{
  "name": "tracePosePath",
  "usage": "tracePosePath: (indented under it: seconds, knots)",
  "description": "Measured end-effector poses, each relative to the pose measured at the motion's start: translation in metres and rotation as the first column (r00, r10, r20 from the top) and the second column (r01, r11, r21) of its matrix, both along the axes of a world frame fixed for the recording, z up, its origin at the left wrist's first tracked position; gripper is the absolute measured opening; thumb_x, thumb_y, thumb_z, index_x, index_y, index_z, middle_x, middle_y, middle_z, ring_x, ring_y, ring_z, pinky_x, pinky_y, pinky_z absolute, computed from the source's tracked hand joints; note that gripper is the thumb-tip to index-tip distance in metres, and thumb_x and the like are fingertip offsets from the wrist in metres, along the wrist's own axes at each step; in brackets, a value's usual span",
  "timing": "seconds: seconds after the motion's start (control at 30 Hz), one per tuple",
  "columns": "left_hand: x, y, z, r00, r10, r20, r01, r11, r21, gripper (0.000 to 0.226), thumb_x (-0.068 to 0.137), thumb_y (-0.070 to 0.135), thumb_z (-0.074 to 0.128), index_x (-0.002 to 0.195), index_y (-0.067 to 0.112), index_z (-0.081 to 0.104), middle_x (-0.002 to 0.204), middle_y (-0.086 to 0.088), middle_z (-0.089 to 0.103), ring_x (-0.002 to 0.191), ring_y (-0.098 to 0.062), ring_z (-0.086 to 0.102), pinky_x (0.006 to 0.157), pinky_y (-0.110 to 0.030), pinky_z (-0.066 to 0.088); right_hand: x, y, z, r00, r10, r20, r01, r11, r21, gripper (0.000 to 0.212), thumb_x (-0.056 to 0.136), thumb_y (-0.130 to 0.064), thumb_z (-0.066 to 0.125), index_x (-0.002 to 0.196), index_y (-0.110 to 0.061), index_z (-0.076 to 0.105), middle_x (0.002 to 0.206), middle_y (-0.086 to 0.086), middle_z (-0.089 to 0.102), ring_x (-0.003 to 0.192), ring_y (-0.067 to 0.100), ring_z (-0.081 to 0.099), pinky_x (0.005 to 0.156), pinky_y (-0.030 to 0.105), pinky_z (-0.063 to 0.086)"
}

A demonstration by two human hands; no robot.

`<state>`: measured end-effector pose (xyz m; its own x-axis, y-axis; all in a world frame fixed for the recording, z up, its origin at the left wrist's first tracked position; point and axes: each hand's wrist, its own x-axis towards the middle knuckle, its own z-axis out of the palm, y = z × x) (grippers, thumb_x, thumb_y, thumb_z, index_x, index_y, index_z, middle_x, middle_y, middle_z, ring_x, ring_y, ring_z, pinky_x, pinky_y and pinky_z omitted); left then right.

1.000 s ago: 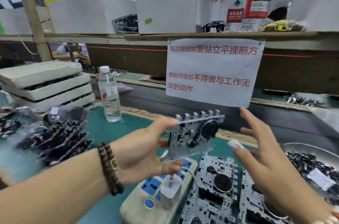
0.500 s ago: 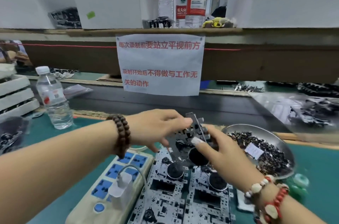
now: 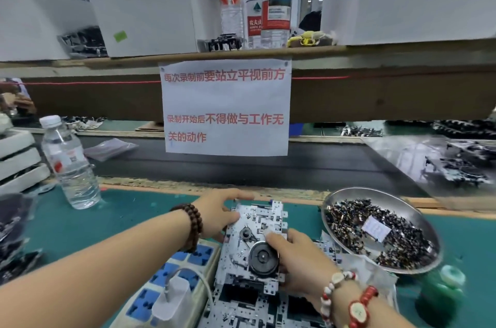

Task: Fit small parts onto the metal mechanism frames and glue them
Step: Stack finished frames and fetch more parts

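Head view, metal mechanism frame (image 3: pixel 255 241) laid flat on other frames on the green mat, its far left corner gripped by the left hand (image 3: pixel 217 213), its right edge (beside the black round wheel (image 3: pixel 263 257)) pinched by the right hand (image 3: pixel 300 260), steel dish (image 3: pixel 346 194) of small parts just to the right

frame (image 3: pixel 252 244) centre bench | power strip (image 3: pixel 171 282) left of it | parts dish (image 3: pixel 381 228) right | water bottle (image 3: pixel 69 166) far left

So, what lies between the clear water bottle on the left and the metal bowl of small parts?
In the head view, between the water bottle and the metal bowl: the left hand gripping the metal frame on the green mat.
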<state>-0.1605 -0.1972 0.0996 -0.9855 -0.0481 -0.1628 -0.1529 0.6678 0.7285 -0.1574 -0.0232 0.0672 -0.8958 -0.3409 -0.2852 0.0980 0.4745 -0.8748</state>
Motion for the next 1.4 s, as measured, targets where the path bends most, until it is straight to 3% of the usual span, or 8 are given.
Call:
tracePosePath:
  seconds: [0.1,0.23,0.37,0.5,0.67,0.9,1.17,1.4]
  knots:
    - [-0.008,-0.002,-0.006,0.999,-0.032,0.015,0.032,0.998,-0.052,0.038,0.095,0.012,0.046,0.122,0.037,0.052,0.061,0.005,0.047,0.033,0.0,0.033,0.047,-0.015,0.045,-0.002,0.006,0.0,0.988,0.009,-0.155,0.006,0.995,0.097,0.029,0.095,-0.042,0.045,0.11,-0.018,0.042,0.087,-0.013,0.046,0.076,0.001,0.048,0.057,0.016,0.036]
    - [-0.013,0.002,-0.011,0.999,-0.033,0.011,0.035,0.975,-0.219,0.038,0.096,0.017,0.046,0.129,0.035,0.048,0.126,-0.01,0.055,0.05,-0.007,0.046,0.054,-0.022,0.052,-0.002,0.008,0.004,0.942,0.062,-0.329,0.044,0.95,0.308,0.04,0.093,-0.036,0.048,0.128,-0.018,0.04,0.116,-0.004,0.051,0.108,0.015,0.048,0.093,0.029,0.041]
    - [0.002,-0.009,0.0,0.996,0.0,-0.088,-0.037,0.91,-0.414,0.038,0.097,0.027,0.042,0.133,0.036,0.044,0.117,-0.007,0.062,0.062,-0.011,0.054,0.068,-0.027,0.052,-0.001,-0.013,0.025,0.864,0.109,-0.492,0.099,0.921,0.378,0.036,0.091,-0.037,0.051,0.122,-0.024,0.035,0.118,-0.003,0.036,0.115,0.015,0.034,0.094,0.031,0.035]
    - [0.043,-0.054,0.036,0.953,0.007,-0.302,-0.163,0.854,-0.495,0.041,0.094,0.028,0.047,0.134,0.034,0.042,0.118,-0.004,0.061,0.102,-0.02,0.058,0.09,-0.028,0.044,0.005,-0.051,0.056,0.742,0.226,-0.631,0.046,0.922,0.385,0.023,0.089,-0.038,0.052,0.098,-0.028,0.033,0.101,-0.004,0.033,0.096,0.015,0.033,0.084,0.031,0.035]
    - [0.114,-0.177,0.082,0.796,0.346,-0.496,-0.575,0.687,-0.445,0.035,0.091,0.025,0.052,0.127,0.024,0.051,0.116,-0.007,0.055,0.106,-0.022,0.051,0.088,-0.028,0.038,0.028,-0.147,0.086,0.524,0.468,-0.712,-0.351,0.88,0.32,0.016,0.09,-0.03,0.054,0.101,-0.026,0.043,0.101,-0.004,0.044,0.1,0.017,0.047,0.085,0.03,0.039]
    - [0.204,-0.298,0.02,0.561,0.817,-0.137,-0.803,0.496,-0.33,0.044,0.095,0.036,0.045,0.126,0.006,0.05,0.124,-0.015,0.058,0.108,-0.029,0.057,0.086,-0.03,0.043,0.068,-0.305,0.063,0.089,0.818,-0.568,-0.571,0.51,0.644,0.073,0.086,-0.023,0.062,0.145,-0.03,0.02,0.141,0.008,0.03,0.128,0.034,0.029,0.104,0.044,0.036]
    - [0.213,-0.335,-0.047,0.425,0.905,0.03,-0.902,0.426,-0.074,0.058,0.093,0.05,0.038,0.134,0.009,0.043,0.141,-0.016,0.042,0.131,-0.03,0.037,0.108,-0.035,0.03,0.064,-0.375,0.021,0.148,0.931,-0.333,-0.584,0.355,0.73,0.104,0.079,-0.026,0.073,0.143,-0.05,-0.006,0.156,-0.005,-0.011,0.138,0.043,0.017,0.105,0.058,0.033]
    - [0.207,-0.339,-0.047,0.409,0.911,0.06,-0.91,0.412,-0.042,0.039,0.082,0.057,0.054,0.081,0.019,0.043,0.08,0.005,0.051,0.071,-0.01,0.047,0.061,-0.026,0.037,0.066,-0.391,0.011,0.159,0.921,-0.355,-0.641,0.37,0.672,0.072,0.084,-0.035,0.065,0.143,-0.026,0.022,0.151,0.007,0.013,0.126,0.036,0.039,0.102,0.047,0.04]
